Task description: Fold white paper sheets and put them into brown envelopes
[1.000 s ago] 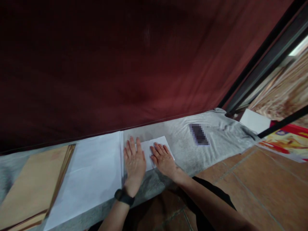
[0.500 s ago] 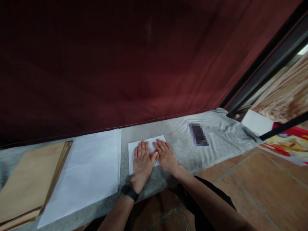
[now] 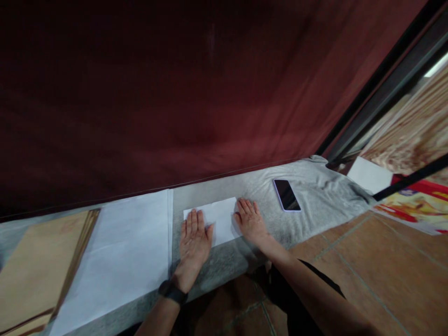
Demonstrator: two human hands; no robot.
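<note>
A white sheet of paper (image 3: 222,218), looking folded into a small rectangle, lies flat on a grey cloth. My left hand (image 3: 194,238) rests palm down over its left end, fingers stretched out. At the opposite end, my right hand (image 3: 250,221) lies flat with its fingers extended, covering the right edge. The middle of the paper shows between the two hands. A dark watch (image 3: 172,292) is on my left wrist.
Large white sheets (image 3: 122,252) lie to the left, beside a stack of brown envelopes (image 3: 42,266). A phone (image 3: 287,195) rests on the grey cloth (image 3: 325,205) to the right. A dark red wall (image 3: 196,116) rises behind; tiled floor (image 3: 367,266) lies at right.
My hands have moved apart across the paper, from close together at its middle to its two ends. More of the paper's surface shows now.
</note>
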